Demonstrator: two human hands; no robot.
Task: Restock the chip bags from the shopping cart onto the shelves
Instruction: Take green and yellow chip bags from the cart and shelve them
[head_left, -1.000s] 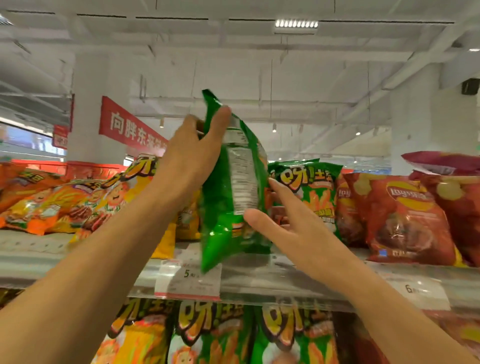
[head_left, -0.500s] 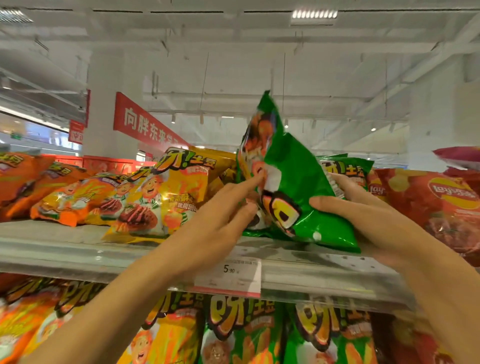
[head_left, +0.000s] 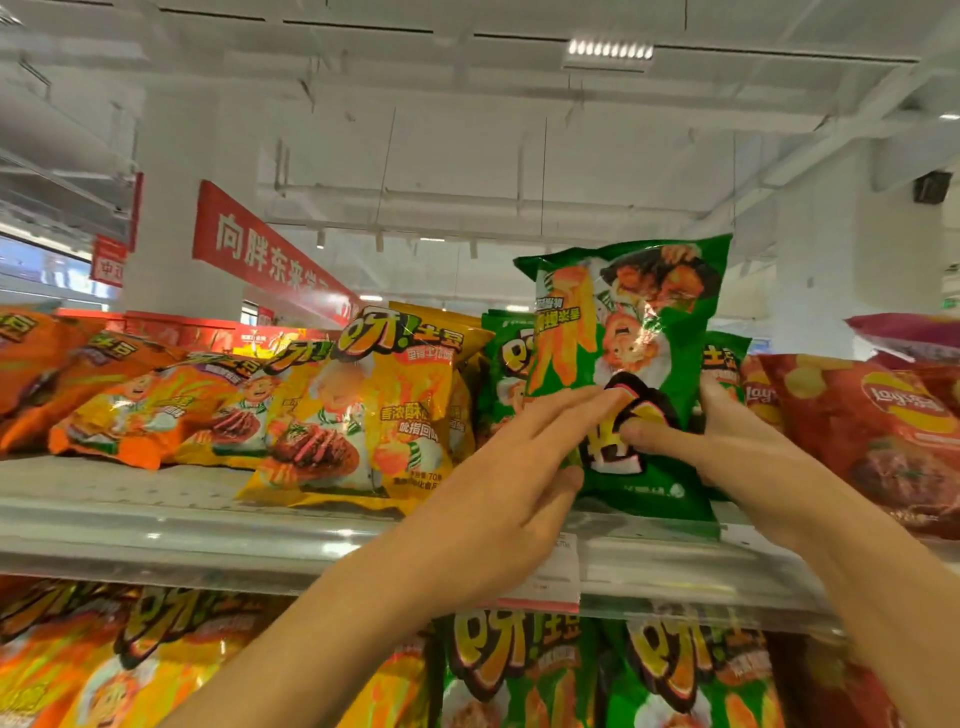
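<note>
Green chip bag (head_left: 639, 332) with orange cartoon print, yellow bag (head_left: 374, 410), red bags (head_left: 872, 431), red banner (head_left: 260, 249)

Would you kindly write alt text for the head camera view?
Both hands, left hand and right hand, stand a green chip bag upright on the top shelf, between yellow chip bags and red chip bags.

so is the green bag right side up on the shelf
No, the green bag stands upside down on the shelf, its print inverted, with the left hand and right hand on it.
</note>
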